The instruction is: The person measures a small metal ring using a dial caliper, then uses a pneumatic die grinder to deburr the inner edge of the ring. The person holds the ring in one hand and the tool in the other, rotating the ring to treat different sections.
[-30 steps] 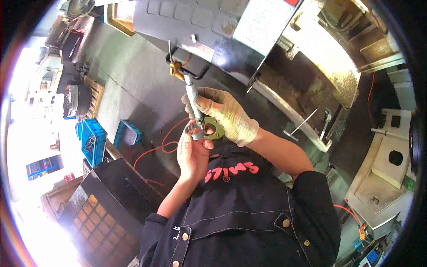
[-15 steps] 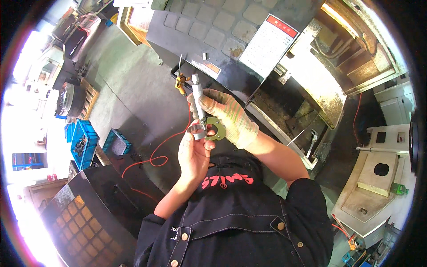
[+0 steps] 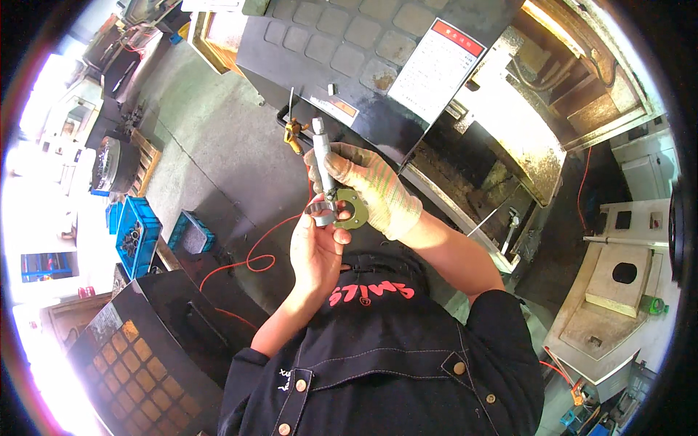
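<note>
My right hand (image 3: 378, 190), in a pale striped work glove, is closed around the silver barrel of a micrometer (image 3: 324, 161). Its green C-shaped frame (image 3: 358, 211) curves out below the gloved fingers. My bare left hand (image 3: 311, 251) pinches a small grey metal ring (image 3: 322, 218) between thumb and fingers. The ring's wall is at the micrometer's jaws, below the barrel; whether the jaws touch it is too small to tell. Both hands are close together in front of my dark apron.
A yellow air gun (image 3: 292, 138) with a red hose (image 3: 251, 261) hangs beyond my hands. The open machine bay (image 3: 465, 174) lies on the right, beside a dark panel with a sign (image 3: 436, 73). Blue crates (image 3: 137, 236) holding metal parts stand on the left.
Both hands keep their grips on the micrometer and the ring, with barely any movement. The view has shifted very slightly.
</note>
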The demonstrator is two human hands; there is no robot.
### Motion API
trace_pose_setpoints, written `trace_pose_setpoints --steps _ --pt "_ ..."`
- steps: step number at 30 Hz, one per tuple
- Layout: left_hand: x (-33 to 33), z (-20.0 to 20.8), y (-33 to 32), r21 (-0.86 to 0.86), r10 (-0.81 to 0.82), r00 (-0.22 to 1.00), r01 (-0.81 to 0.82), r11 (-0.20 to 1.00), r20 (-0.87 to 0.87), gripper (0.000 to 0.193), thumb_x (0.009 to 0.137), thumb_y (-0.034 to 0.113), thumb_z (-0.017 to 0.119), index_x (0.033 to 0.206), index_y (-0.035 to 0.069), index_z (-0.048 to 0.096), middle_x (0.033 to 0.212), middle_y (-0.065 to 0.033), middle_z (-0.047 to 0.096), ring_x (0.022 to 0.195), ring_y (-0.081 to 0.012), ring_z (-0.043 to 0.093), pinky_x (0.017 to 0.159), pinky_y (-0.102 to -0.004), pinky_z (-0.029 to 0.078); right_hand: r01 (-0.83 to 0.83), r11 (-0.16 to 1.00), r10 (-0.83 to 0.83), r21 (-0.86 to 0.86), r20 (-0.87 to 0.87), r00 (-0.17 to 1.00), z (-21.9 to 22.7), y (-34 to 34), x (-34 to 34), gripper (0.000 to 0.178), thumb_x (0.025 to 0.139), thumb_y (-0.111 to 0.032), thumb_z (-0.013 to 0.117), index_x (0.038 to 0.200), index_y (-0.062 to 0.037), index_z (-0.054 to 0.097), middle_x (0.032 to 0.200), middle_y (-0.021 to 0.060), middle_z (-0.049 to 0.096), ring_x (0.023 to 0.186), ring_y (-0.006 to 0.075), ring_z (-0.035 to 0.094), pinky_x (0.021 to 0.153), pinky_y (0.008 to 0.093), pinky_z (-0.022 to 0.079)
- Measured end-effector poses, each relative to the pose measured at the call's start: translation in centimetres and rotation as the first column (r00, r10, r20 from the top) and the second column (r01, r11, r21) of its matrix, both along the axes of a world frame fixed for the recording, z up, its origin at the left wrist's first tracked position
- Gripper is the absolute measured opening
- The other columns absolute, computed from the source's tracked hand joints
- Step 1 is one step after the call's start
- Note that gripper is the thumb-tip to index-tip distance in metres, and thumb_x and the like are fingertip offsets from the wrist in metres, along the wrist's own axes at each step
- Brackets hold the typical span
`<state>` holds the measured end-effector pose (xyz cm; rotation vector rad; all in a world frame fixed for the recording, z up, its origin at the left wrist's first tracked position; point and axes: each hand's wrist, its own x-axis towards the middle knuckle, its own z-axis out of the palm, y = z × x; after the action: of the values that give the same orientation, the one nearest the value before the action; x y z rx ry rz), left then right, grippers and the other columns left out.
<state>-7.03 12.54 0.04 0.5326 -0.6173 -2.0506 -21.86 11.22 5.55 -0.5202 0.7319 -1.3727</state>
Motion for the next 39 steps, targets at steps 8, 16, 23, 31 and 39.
trace_pose_setpoints --steps 8,16,23,31,39 --pt "-0.1 0.0 0.2 0.051 -0.001 1.0 0.001 0.999 -0.007 0.045 0.098 0.036 0.04 0.124 0.0 0.045 0.111 -0.0125 0.057 0.093 -0.0158 0.057 0.069 -0.0258 0.048 0.039 0.999 -0.039 -0.002 0.008 0.999 -0.8 0.0 0.2 0.028 0.088 -0.027 0.064 0.104 -0.0047 0.063 0.083 0.001 0.064 0.07 0.0077 0.059 0.06 0.0217 0.049" --pt "0.0 0.0 0.3 0.088 -0.024 1.0 0.025 0.996 -0.013 0.047 0.099 0.04 0.035 0.121 0.0 0.046 0.111 -0.0118 0.057 0.093 -0.0164 0.056 0.071 -0.0273 0.048 0.056 0.998 -0.057 0.01 0.031 0.998 -1.0 0.0 0.4 0.029 0.088 -0.028 0.063 0.105 -0.0044 0.063 0.083 0.0007 0.064 0.071 0.0074 0.059 0.061 0.0214 0.048" --pt "0.1 0.2 0.4 0.108 -0.035 0.999 0.037 0.994 -0.021 0.046 0.099 0.039 0.034 0.121 0.0 0.046 0.11 -0.0113 0.058 0.094 -0.0168 0.056 0.074 -0.0284 0.048 0.038 0.999 -0.039 0.004 0.054 0.998 -1.0 0.1 0.5 0.03 0.088 -0.029 0.064 0.105 -0.0044 0.063 0.084 0.0004 0.064 0.072 0.0072 0.059 0.062 0.0214 0.049" --pt "-0.1 0.0 0.3 0.129 -0.047 0.998 0.053 0.99 -0.047 0.046 0.099 0.039 0.034 0.12 0.0 0.046 0.109 -0.0114 0.058 0.095 -0.0169 0.057 0.076 -0.0284 0.048 0.042 0.999 -0.041 -0.01 0.051 0.998 -1.6 0.0 0.3 0.031 0.088 -0.028 0.063 0.107 -0.003 0.062 0.086 0.0017 0.064 0.073 0.0075 0.059 0.064 0.022 0.049" --pt "-0.3 0.3 0.3 0.189 -0.054 0.998 0.057 0.98 -0.021 0.045 0.099 0.04 0.035 0.119 0.002 0.047 0.107 -0.0099 0.059 0.095 -0.0164 0.057 0.077 -0.028 0.048 0.066 0.997 -0.069 0.026 0.095 0.993 -1.9 0.4 0.3 0.032 0.089 -0.028 0.062 0.108 -0.0019 0.061 0.086 0.0026 0.064 0.074 0.0088 0.06 0.065 0.0229 0.05"
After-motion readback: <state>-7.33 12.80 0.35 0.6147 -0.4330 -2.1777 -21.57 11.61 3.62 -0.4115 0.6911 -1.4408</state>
